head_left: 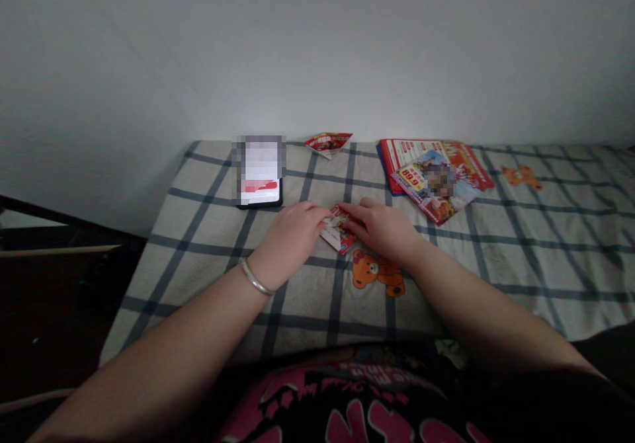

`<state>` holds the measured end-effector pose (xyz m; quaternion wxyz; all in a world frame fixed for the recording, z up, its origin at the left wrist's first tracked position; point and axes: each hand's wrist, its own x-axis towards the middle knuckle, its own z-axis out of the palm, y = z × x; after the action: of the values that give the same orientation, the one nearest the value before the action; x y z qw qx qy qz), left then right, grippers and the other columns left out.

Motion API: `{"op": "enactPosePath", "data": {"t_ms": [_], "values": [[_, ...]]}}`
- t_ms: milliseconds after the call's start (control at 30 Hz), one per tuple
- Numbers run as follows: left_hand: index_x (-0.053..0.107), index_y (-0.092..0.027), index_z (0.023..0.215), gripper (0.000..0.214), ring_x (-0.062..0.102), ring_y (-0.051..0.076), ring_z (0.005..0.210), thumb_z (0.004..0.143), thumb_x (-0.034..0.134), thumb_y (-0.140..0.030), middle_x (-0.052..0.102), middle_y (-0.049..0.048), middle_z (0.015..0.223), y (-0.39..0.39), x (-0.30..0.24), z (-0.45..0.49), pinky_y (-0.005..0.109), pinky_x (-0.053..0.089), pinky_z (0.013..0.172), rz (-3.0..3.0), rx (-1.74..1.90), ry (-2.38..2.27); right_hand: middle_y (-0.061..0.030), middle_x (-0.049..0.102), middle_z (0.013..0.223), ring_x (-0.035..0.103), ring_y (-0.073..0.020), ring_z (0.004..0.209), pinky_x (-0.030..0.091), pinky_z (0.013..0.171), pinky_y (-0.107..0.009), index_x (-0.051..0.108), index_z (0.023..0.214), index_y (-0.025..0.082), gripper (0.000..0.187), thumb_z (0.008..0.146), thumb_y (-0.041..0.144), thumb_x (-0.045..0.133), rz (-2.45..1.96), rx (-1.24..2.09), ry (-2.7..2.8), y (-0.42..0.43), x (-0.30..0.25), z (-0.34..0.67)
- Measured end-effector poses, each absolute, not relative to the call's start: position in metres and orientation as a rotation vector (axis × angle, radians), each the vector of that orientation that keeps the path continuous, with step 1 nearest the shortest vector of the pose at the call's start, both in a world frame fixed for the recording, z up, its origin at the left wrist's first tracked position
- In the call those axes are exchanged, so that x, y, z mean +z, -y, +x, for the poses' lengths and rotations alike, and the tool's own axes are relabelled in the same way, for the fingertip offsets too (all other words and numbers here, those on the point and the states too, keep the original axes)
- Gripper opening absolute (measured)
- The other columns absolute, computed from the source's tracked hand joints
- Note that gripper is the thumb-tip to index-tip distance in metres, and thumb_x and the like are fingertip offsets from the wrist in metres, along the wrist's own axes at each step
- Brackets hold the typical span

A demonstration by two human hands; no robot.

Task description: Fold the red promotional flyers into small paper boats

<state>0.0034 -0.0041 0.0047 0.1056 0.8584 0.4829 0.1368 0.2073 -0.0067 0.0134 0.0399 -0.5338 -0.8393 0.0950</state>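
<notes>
So that little red-and-white paper [342,239] is on the checked cloth [198,231] right in front of you, just above a printed teddy bear [378,274]. Your left hand [296,235] has its fingers on the paper's left side, your right hand [389,230] on its right, so they're close together, though I can't tell if either is pinching or just pressing. Further out, you've got a phone [260,168], screen lit, beyond your left hand, a folded red paper [330,142] near the wall [317,53], and a flyer stack [473,165] off to the right with a leaflet [424,195] angled on top.
</notes>
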Motion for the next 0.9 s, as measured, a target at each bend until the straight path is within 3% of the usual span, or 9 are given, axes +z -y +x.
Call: {"op": "enactPosePath", "data": {"t_ms": [200, 467, 600, 733, 900], "values": [[0.074, -0.02, 0.105, 0.021, 0.067, 0.02, 0.095, 0.093, 0.057, -0.015, 0.074, 0.0049, 0.104, -0.005, 0.003, -0.004, 0.034, 0.053, 0.09, 2.326, 0.476, -1.395, -0.0075, 0.068, 0.11, 0.064, -0.0188, 0.083, 0.034, 0.058, -0.027, 0.055, 0.141, 0.03, 0.043, 0.102, 0.041, 0.042, -1.651, 0.242, 2.588, 0.007, 0.011, 0.206], [0.07, -0.019, 0.118, 0.027, 0.063, 0.018, 0.09, 0.1, 0.05, -0.021, 0.063, 0.0064, 0.1, -0.003, -0.01, -0.002, 0.031, 0.051, 0.082, 2.659, 0.427, -1.363, -0.0067, 0.068, 0.107, 0.066, -0.0199, 0.085, 0.033, 0.057, -0.028, 0.057, 0.14, 0.03, 0.043, 0.102, 0.043, 0.041, -1.652, 0.215, 2.582, 0.007, 0.014, 0.206], [0.071, -0.019, 0.111, 0.024, 0.059, 0.02, 0.086, 0.1, 0.05, -0.023, 0.062, 0.0067, 0.098, 0.0, -0.008, 0.002, 0.031, 0.048, 0.072, 2.839, 0.282, -1.434, -0.0062, 0.069, 0.111, 0.066, -0.0204, 0.091, 0.036, 0.06, -0.028, 0.059, 0.139, 0.031, 0.043, 0.102, 0.045, 0.043, -1.646, 0.259, 2.562, 0.004, 0.012, 0.208], [0.07, -0.016, 0.102, 0.02, 0.058, 0.024, 0.09, 0.099, 0.05, -0.02, 0.063, 0.0079, 0.096, 0.002, -0.002, 0.009, 0.035, 0.046, 0.074, 2.947, 0.258, -1.415, -0.0059, 0.07, 0.111, 0.066, -0.0194, 0.091, 0.037, 0.062, -0.028, 0.058, 0.141, 0.032, 0.042, 0.103, 0.039, 0.039, -1.678, 0.26, 2.528, 0.004, 0.007, 0.21], [0.069, -0.015, 0.097, 0.02, 0.058, 0.026, 0.09, 0.098, 0.055, -0.029, 0.065, 0.0075, 0.097, 0.004, 0.002, 0.018, 0.037, 0.045, 0.072, 2.872, 0.311, -1.496, -0.0046, 0.071, 0.115, 0.066, -0.0195, 0.095, 0.043, 0.067, -0.028, 0.062, 0.135, 0.034, 0.04, 0.104, 0.039, 0.039, -1.722, 0.28, 2.456, 0.004, 0.006, 0.207]]}}
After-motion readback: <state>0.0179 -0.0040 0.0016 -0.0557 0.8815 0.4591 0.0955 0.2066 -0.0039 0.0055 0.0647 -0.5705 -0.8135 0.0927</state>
